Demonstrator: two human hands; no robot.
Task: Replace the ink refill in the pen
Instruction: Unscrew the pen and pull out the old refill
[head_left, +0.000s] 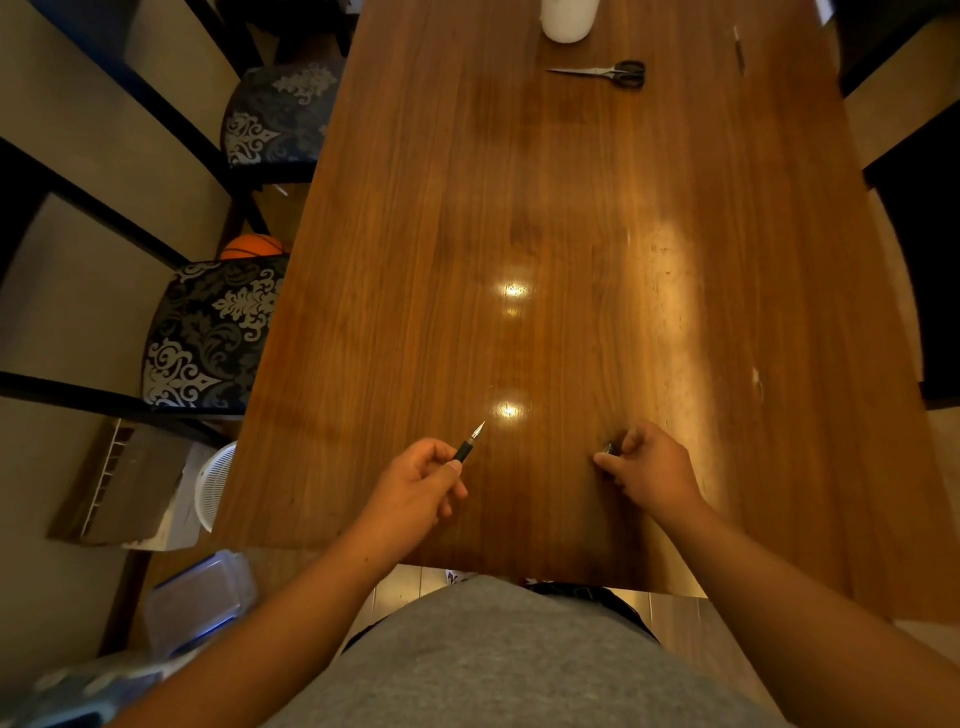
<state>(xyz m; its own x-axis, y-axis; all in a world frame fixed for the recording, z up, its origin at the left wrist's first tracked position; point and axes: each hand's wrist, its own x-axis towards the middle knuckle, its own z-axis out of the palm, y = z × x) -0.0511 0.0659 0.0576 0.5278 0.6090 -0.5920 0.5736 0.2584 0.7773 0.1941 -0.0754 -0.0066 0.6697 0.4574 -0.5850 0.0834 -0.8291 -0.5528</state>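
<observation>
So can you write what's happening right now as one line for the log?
left hand: holds pen front, tip up | right hand: closed on small dark part | scissors: far end of table, untouched

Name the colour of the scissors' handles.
Black, on the scissors at the table's far end; the head view shows them.

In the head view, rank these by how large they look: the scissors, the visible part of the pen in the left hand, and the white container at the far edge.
1. Scissors, the longest.
2. White container, cropped by the frame, so unsure.
3. Pen section, nearest the camera.
</observation>
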